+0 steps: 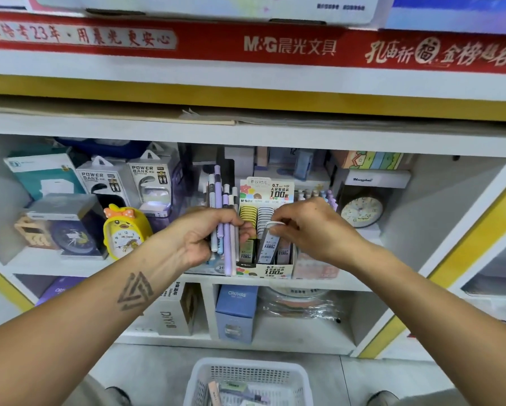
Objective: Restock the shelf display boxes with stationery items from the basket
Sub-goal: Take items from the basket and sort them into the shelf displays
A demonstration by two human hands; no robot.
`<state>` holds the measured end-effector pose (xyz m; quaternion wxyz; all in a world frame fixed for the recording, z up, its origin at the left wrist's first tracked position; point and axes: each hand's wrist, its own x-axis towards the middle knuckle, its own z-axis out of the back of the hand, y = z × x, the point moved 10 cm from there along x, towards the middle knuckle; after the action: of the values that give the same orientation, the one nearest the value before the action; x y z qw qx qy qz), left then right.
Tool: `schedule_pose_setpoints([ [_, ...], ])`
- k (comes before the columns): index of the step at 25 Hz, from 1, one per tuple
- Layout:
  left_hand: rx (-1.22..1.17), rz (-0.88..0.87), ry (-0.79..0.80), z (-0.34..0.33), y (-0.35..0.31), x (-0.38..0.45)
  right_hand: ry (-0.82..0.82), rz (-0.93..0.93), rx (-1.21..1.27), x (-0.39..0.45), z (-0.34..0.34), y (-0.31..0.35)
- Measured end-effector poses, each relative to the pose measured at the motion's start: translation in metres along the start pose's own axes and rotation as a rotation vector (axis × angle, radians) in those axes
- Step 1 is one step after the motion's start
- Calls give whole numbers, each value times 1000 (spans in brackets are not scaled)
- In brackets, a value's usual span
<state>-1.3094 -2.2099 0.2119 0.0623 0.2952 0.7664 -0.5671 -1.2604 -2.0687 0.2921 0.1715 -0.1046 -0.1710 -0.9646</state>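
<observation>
Head view | left hand [205, 240] grips a pen bundle [226, 212] | right hand [307, 227] pinches a lead refill case [271, 243] into the lead display box [268, 269] at shelf front edge | basket [246, 382] below holds more stock; restocking looks partway done

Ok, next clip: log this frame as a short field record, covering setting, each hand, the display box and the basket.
setting: shop shelf unit, head view
left hand: grips a bundle of pens, held upright
right hand: pinches a lead refill case at the top of the display box
display box: on the middle shelf, printed 0.7 HB 100, rows of refill cases inside
basket: white, on the floor below, still holds some items
nearby: yellow duck clock left of the pens
</observation>
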Motion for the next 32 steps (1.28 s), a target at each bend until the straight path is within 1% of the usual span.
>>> schedule_pose_setpoints([
  [4, -12, 32, 72, -14, 7, -3, 28, 4, -14, -5, -15, 2],
  [8, -32, 72, 152, -26, 13, -5, 20, 81, -238, -8, -17, 9],
  [9, -29, 80, 173, -30, 14, -7, 19, 55, -221, -9, -16, 6],
  [10, -20, 87, 194, -33, 16, -10, -9, -21, -94, -8, -9, 0],
  [11, -8, 90, 213, -37, 17, -13, -58, -156, 151, -8, 0, -13],
  [13, 25, 98, 246, -47, 20, -19, -131, -450, 746, -12, 2, -42],
  [14, 46, 104, 262, -54, 21, -22, -129, -519, 920, -14, 1, -47],
  [16, 82, 132, 289, -69, 24, -26, -91, -551, 1068, -16, 0, -50],
  [18, 52, 172, 294, -82, 27, -27, -109, -544, 1122, -18, 5, -50],
  [19, 18, 181, 291, -87, 28, -27, -160, -554, 1149, -19, 10, -55],
  [21, -25, 171, 237, -88, 27, -21, -326, -609, 1204, -26, 25, -74],
  [22, -36, 160, 186, -82, 26, -15, -421, -637, 1204, -32, 34, -86],
  [23, -47, 153, 149, -77, 26, -10, -494, -649, 1145, -37, 43, -98],
  [24, -41, 147, 132, -73, 25, -7, -525, -637, 1039, -40, 51, -107],
  [26, -3, 142, 98, -68, 20, -2, -523, -565, 841, -41, 63, -113],
  [30, 2, 139, 106, -67, 14, 4, -490, -455, 600, -39, 69, -114],
  [32, 2, 150, 124, -70, 16, 3, -474, -415, 523, -37, 65, -113],
])
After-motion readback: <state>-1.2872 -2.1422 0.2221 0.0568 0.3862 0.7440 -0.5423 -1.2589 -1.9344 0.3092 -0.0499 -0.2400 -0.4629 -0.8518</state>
